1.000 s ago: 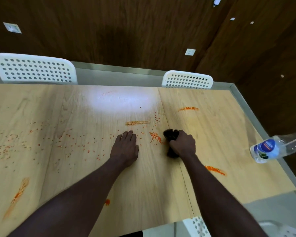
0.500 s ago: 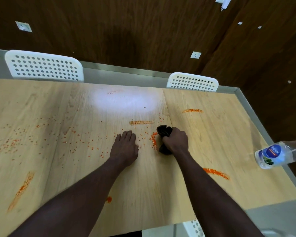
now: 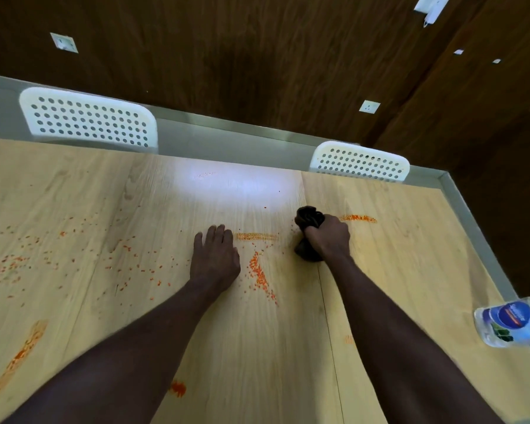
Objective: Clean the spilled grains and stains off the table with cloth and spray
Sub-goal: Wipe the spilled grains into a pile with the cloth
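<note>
Head view, the only one. Risks first.

Could scatter rather than gather. The bunched black cloth (image 3: 309,217), if swept too fast through the loose ridge of orange grains (image 3: 259,272) between the two hands, could flick them farther across the worktop (image 3: 257,347) or off its near edge.

Could also smear instead of lift, if dragged dry over the orange streak (image 3: 256,236) just beyond the left fingertips, or over the second streak (image 3: 358,218) just beside the right knuckles.

Worth minding the bottle (image 3: 511,321) too, lying on its side at the right edge, well apart from both hands and partly cut off by the frame. Might get knocked off by a wide swing of the right arm. Impossible to tell whether fitted with a spray head.

Plenty left to clean, by the look of it:
- a thin scatter of grains (image 3: 135,267) over the left half
- a long stain (image 3: 22,353) toward the near left
- a small blot (image 3: 177,388) beside the left forearm

Now the hands. Right hand (image 3: 328,237) clenched round the cloth, fingers curled tight. Cloth bulging out above and below the fist and seemingly resting on the worktop, close to the seam between the boards.

Left hand (image 3: 216,257) released, fingers straight and close together, palm down flat on the worktop. Holding nothing, just beside the grain ridge.
</note>
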